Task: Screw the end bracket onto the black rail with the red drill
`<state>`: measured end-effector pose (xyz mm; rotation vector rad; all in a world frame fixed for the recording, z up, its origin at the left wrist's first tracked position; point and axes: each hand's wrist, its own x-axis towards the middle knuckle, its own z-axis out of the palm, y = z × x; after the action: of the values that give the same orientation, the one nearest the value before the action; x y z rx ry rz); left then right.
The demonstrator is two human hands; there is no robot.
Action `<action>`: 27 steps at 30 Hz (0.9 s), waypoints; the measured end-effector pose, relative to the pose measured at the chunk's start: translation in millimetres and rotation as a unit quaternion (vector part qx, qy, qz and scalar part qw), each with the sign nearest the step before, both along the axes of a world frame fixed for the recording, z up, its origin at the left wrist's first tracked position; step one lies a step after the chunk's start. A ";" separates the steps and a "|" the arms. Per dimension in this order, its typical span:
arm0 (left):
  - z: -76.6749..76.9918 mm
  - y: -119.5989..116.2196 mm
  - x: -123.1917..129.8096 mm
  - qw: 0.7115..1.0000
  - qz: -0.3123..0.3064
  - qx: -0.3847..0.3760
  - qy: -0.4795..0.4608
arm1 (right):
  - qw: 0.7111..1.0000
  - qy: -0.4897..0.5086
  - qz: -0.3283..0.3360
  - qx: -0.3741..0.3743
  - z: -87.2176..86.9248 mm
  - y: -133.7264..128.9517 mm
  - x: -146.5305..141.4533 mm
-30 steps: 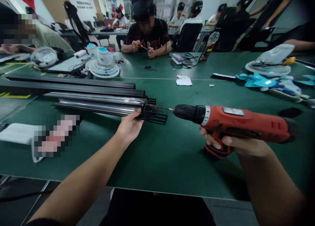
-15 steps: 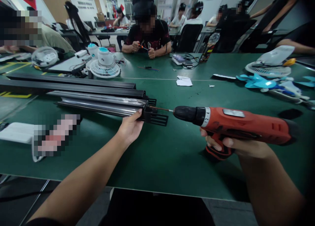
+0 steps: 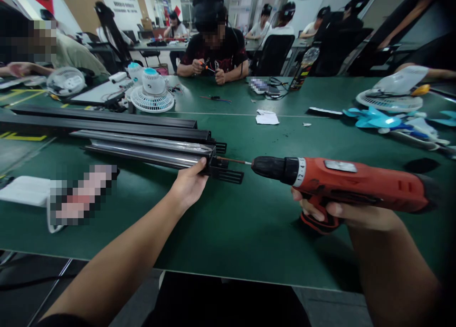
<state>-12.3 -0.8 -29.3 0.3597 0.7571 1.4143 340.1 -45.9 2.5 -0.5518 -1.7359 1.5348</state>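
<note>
My left hand point(image 3: 190, 182) grips the right end of a black metal profile point(image 3: 149, 156), thumb on top, near a slotted black bracket point(image 3: 230, 175) that sticks out to the right. My right hand point(image 3: 320, 210) is wrapped round the handle of a red cordless drill point(image 3: 359, 182), which points left. From the drill's black chuck point(image 3: 269, 168) a long thin bit point(image 3: 233, 160) reaches the end of the profile; its tip is hidden there. Two more black profiles point(image 3: 124, 125) lie behind, side by side.
White fan parts point(image 3: 153, 94) stand at the back left, blue fan blades point(image 3: 374, 118) at the right. White paper point(image 3: 267, 118) lies mid-table. A bottle point(image 3: 302, 70) is at the back. Across the green table point(image 3: 228, 241) a person point(image 3: 213, 51) holds a screwdriver. A blurred pink item point(image 3: 87, 194) lies left.
The drill and my right hand have shifted slightly to the right and down, and the chuck's numbered ring looks turned. My left hand keeps its grip on the profile.
</note>
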 end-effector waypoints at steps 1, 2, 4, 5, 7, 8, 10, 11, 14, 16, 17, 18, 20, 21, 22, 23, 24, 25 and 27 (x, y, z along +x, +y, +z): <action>-0.3 0.1 -0.3 1.000 0.001 -0.003 -0.002 | 1.000 -0.005 0.003 -0.001 0.3 0.1 0.1; -0.7 0.1 -0.7 1.000 0.000 -0.003 -0.004 | 1.000 -0.008 0.002 0.000 0.3 0.2 0.3; -1.6 0.3 -1.1 1.000 -0.003 0.004 -0.001 | 1.000 -0.012 -0.008 0.006 -0.5 0.4 1.2; -2.1 0.4 -1.2 1.000 -0.007 0.008 0.003 | 1.000 -0.014 -0.011 0.009 -1.2 0.6 1.7; -2.8 0.4 -0.7 1.000 -0.017 0.010 0.011 | 1.000 -0.017 -0.006 0.010 -3.0 1.0 3.0; -3.1 0.5 -0.3 1.000 -0.019 0.009 0.014 | 1.000 -0.017 -0.002 0.009 -3.8 1.2 3.7; -3.5 0.5 0.6 1.000 -0.020 0.006 0.016 | 1.000 -0.023 0.013 0.003 -5.0 1.5 4.8; -3.7 0.5 1.1 1.000 -0.020 0.007 0.016 | 1.000 -0.021 0.015 0.002 -5.3 1.4 5.1; -3.8 0.6 2.1 1.000 -0.022 0.008 0.015 | 1.000 -0.015 0.012 0.010 -4.1 0.9 5.0; -3.2 0.8 2.7 1.000 -0.020 0.007 0.009 | 1.000 -0.019 0.007 0.018 -2.0 0.5 4.4; -2.6 0.9 3.0 1.000 -0.019 0.006 0.005 | 1.000 -0.021 0.006 0.021 -0.9 0.3 4.1; -1.8 1.0 3.5 1.000 -0.018 0.003 0.001 | 0.999 -0.025 0.005 0.025 0.0 0.3 4.0; 0.4 1.3 4.4 1.000 -0.018 -0.007 -0.005 | 0.999 -0.032 0.007 0.030 1.2 0.2 4.3; 1.7 1.5 4.7 1.000 -0.018 -0.018 -0.006 | 0.999 -0.035 0.010 0.032 1.3 0.2 4.8; 3.0 1.7 5.0 0.999 -0.019 -0.030 -0.007 | 0.999 -0.040 0.012 0.033 1.1 0.1 5.7; 4.4 1.9 5.3 0.999 -0.019 -0.042 -0.007 | 0.998 -0.046 0.013 0.033 0.5 0.0 6.9; 5.7 2.1 5.4 0.999 -0.017 -0.051 -0.007 | 0.998 -0.049 0.012 0.033 -0.4 -0.1 8.3; 6.9 2.3 5.5 0.998 -0.015 -0.060 -0.005 | 0.998 -0.054 0.010 0.033 -1.4 -0.2 9.9; 8.6 2.7 5.4 0.998 -0.010 -0.067 -0.003 | 0.998 -0.054 0.004 0.036 -3.6 -0.3 12.9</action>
<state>-6.9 1.9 -20.7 0.2571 0.8368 1.3382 353.0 -46.3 -1.1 -0.6022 -1.8699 1.4665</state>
